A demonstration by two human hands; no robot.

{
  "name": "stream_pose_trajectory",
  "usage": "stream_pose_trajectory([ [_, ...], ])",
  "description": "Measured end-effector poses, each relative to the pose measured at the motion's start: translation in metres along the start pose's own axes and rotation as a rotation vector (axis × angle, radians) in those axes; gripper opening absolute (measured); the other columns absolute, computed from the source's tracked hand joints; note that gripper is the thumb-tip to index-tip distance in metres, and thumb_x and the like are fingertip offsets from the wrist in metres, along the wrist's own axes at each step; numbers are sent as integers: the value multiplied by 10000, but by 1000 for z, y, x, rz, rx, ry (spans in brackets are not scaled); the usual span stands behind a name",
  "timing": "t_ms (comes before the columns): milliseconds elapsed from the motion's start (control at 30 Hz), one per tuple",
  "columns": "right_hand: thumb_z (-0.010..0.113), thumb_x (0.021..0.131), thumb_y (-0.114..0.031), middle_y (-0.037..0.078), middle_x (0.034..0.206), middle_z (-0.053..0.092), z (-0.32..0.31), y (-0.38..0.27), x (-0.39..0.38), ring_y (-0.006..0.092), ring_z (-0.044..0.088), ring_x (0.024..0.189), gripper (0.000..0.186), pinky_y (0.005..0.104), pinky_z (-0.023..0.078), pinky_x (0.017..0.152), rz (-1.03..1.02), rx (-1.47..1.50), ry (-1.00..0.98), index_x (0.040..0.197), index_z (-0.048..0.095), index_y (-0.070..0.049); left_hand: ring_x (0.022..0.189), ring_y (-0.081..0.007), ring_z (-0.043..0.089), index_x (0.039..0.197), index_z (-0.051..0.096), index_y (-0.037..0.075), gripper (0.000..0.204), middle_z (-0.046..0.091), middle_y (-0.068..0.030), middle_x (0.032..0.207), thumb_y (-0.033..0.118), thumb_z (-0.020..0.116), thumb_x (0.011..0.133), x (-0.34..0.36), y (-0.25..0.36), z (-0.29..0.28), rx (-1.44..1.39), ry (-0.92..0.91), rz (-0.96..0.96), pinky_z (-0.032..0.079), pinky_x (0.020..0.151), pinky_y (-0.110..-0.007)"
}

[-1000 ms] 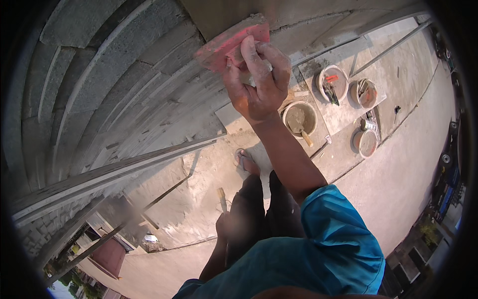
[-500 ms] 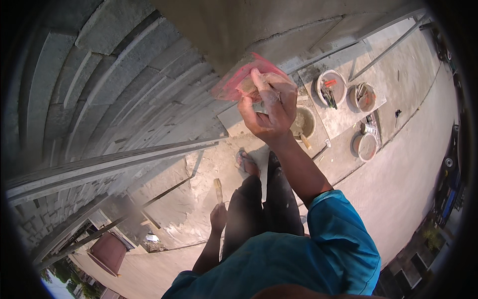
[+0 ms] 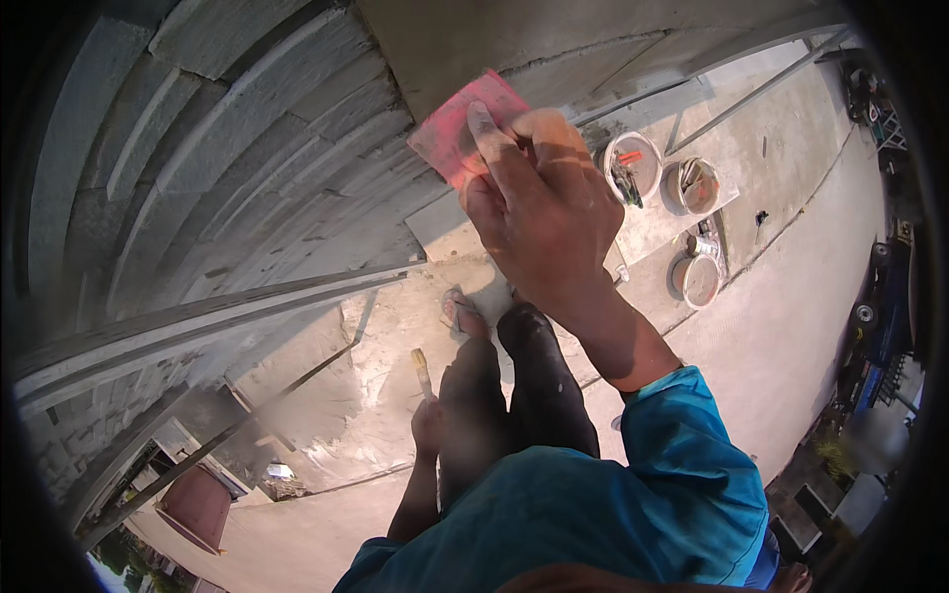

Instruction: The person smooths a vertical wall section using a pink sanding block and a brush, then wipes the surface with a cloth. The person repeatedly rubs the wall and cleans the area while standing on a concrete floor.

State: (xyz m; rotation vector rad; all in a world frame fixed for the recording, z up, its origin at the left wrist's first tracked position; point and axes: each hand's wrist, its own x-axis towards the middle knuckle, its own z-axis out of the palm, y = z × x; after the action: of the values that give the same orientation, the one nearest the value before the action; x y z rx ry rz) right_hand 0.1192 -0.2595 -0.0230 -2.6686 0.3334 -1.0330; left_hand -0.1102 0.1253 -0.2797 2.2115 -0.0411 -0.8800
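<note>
Right hand (image 3: 549,203), fingers closed on a flat pink float (image 3: 447,136), holds it slanting beyond the fingertips toward the stone-clad wall (image 3: 232,148), contact undetermined; left hand (image 3: 427,427), lower, grips a paintbrush (image 3: 421,372) beside the thigh (image 3: 472,420).

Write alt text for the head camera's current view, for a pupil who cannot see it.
A person's right hand grips a flat pink pad beside a wall of grey stone strips, while the lowered left hand holds a brush. Three buckets, two holding tools, stand below to the right in sunlight.
</note>
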Motion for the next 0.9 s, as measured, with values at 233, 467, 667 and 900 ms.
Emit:
stream_pose_trajectory([
  [233,763,683,-134,21,882,585,-8,-12,19,202,621,722,351,343,484,534,-20,-153,-125,1032,727,-139,665,-349,552,815,494,74,122,506,-122,718,88,517,934,1,-22,3,219,33,158,428,577,-471],
  [467,758,676,-152,28,928,600,0,-28,25,205,663,784,330,342,507,534,106,-150,-138,1003,723,-126,606,-288,557,774,518,62,270,508,-110,639,190,454,1002,0,-49,14,-25,2,29,437,563,-420],
  [667,758,689,-147,44,952,615,-7,-43,37,201,680,825,302,353,529,562,-76,-478,-307,988,724,-121,604,-314,541,868,543,30,134,502,-123,674,116,513,967,3,-24,2,250,35,412,439,546,-422],
  [900,756,769,-68,118,1001,627,-31,12,-70,252,672,934,510,349,536,724,220,677,-717,1264,634,-56,545,-108,472,874,555,44,309,477,-13,630,315,551,1022,38,116,-64,-585,-25,-57,391,514,-305],
])
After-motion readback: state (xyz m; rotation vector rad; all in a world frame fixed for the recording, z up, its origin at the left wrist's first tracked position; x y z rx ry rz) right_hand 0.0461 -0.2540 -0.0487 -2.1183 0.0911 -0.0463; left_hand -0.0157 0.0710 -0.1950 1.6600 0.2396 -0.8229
